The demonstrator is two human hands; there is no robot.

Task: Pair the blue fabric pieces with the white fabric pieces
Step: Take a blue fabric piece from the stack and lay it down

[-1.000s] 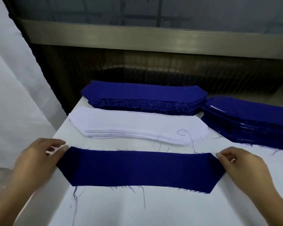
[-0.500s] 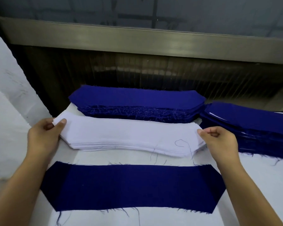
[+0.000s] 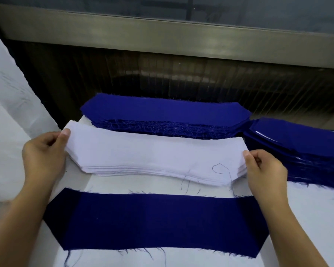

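white fabric piece (image 3: 152, 151), ends pinched by left hand (image 3: 42, 157) and right hand (image 3: 266, 170)

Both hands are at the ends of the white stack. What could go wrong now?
The left hand and right hand pinch the white stack at its thin, close-packed edges, so two layers may lift together. The loose dark thread lying on top could be carried onto the blue piece in front.

A garment workshop: stacks of cut blue fabric pieces (image 3: 166, 114) and white fabric pieces (image 3: 152, 153) on a worktable (image 3: 316, 218).
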